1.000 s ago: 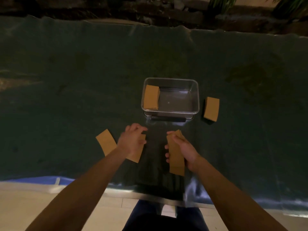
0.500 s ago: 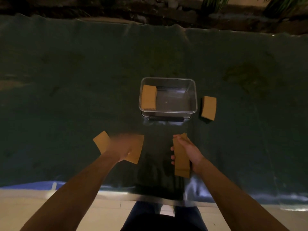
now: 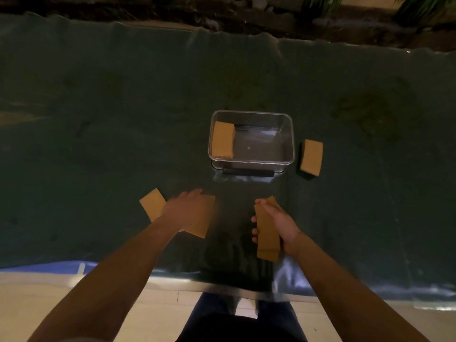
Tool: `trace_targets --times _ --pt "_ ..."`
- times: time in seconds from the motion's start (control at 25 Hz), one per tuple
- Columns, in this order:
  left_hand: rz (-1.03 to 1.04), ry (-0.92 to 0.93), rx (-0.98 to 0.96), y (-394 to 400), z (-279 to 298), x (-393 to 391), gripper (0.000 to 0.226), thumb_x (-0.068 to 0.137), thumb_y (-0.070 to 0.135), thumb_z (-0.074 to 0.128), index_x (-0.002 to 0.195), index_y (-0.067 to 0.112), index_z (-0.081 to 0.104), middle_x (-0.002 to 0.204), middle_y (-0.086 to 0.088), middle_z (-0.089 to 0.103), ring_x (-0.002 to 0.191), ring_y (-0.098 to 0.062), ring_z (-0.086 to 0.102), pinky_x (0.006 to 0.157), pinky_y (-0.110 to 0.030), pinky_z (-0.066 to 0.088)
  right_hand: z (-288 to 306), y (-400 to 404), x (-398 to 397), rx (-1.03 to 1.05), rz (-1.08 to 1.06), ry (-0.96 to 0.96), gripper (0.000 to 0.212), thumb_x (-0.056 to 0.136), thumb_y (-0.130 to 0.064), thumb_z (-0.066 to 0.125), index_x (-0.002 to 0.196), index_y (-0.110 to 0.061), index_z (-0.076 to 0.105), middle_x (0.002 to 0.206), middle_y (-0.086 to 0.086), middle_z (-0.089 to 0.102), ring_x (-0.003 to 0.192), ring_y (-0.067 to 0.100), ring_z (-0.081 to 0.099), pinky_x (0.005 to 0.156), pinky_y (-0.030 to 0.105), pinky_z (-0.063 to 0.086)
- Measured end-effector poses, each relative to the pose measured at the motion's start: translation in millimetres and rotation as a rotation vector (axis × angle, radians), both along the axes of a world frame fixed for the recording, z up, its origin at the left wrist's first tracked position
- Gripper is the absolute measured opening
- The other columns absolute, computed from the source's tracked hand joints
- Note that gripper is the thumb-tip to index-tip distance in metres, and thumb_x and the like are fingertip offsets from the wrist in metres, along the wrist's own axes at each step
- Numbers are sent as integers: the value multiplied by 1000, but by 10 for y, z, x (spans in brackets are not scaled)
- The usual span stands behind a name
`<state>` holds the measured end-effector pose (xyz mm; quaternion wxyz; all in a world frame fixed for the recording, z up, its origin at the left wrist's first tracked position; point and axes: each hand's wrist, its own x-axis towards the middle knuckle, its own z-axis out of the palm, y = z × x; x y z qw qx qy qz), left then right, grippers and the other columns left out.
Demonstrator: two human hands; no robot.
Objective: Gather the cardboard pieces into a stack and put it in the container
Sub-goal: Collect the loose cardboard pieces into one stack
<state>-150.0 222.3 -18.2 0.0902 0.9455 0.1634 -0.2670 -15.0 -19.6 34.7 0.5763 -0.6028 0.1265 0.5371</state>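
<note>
Mid-gather, by the look of it. Right hand, just in front of the clear container, closed round a small stack of cardboard pieces, thumb across the top, fingertips curled under the left edge. Left hand, in front of the container and to its left, blurred, palm down over a loose cardboard piece; whether that grip has closed on the piece or merely lies spread above it, cannot tell. Just left of that hand, a second loose piece flat on the dark sheet. One more piece just beside the container's right wall, outside it. Inside, against the left wall, a block of cardboard (already delivered, presumably).

Step in hand: picking up the pieces to the left and adding them to the held stack. Next move likely calls for pinching the covered piece off the sheet, carrying it right, squaring it on the stack, then repeating for the neighbour and the piece on the container's right before lowering everything inside. Thin card on a slick sheet may resist lifting; an edge needs catching first.

Surface: a dark green sheet, wrinkled and faintly glossy, spread over a bench whose near edge shows pale below the sheet. Beyond the container, past the sheet's far edge, dim rubble or stones and some plant leaves. Lighting low throughout.
</note>
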Motion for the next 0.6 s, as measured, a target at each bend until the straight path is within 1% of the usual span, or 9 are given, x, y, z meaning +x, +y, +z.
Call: trace_targets --times 0.08,0.12,0.2,0.24,0.28,0.36,0.4,0.48,0.6 --pt "-2 -30 25 -45 22 86 64 81 17 72 137 19 42 147 -2 37 126 -25 46 89 -42 50 -2 -24 -9 -6 -4 -4 33 95 -38 58 124 -22 58 93 19 60 63 30 61 65 46 55" --pt "5 -52 26 -68 23 111 65 79 15 74 136 19 41 138 -4 41 122 -26 47 86 -41 50 -1 -33 -7 -7 -7 -6 33 95 -38 58 124 -22 58 93 18 61 63 30 62 64 46 55" --pt "13 -83 23 -89 26 100 67 78 14 74 136 20 40 129 -7 41 118 -28 48 84 -41 50 -1 -52 11 -13 -11 -17 33 95 -38 58 123 -22 58 93 18 61 63 30 62 65 46 55" --pt "9 -95 26 -78 32 76 62 81 17 72 134 20 41 127 -8 41 117 -28 47 85 -41 50 -2 -52 21 -17 -13 -22 32 95 -38 58 123 -22 58 93 18 61 64 30 61 66 46 55" --pt "22 -97 22 -40 36 47 52 86 21 68 132 20 44 126 -8 42 117 -28 46 87 -42 49 -1 -45 29 -18 -17 -25 32 95 -39 58 123 -22 58 92 18 61 63 30 61 66 47 54" --pt "173 -68 -33 87 45 -25 32 96 26 54 127 19 50 127 -10 46 121 -29 44 92 -44 46 -12 -22 46 -16 -23 -31 31 95 -38 57 121 -21 58 90 18 61 61 30 61 65 46 54" --pt "289 -37 -72 177 51 -72 30 98 28 49 126 17 51 129 -11 49 124 -31 43 97 -45 44 -20 -6 54 -17 -21 -32 29 95 -38 58 120 -22 59 89 18 61 60 30 61 64 45 55" --pt "466 46 -88 411 69 -204 37 100 34 44 130 14 51 135 -14 48 129 -34 40 104 -47 39 -36 25 58 -17 -13 -25 28 95 -38 58 118 -23 60 86 17 62 59 30 61 62 45 55" --pt "629 127 -36 734 135 -450 49 100 39 44 144 18 43 152 -11 31 138 -37 27 106 -51 35 -63 75 26 -18 16 -23 29 94 -39 60 119 -24 61 87 17 63 60 30 62 63 45 56"
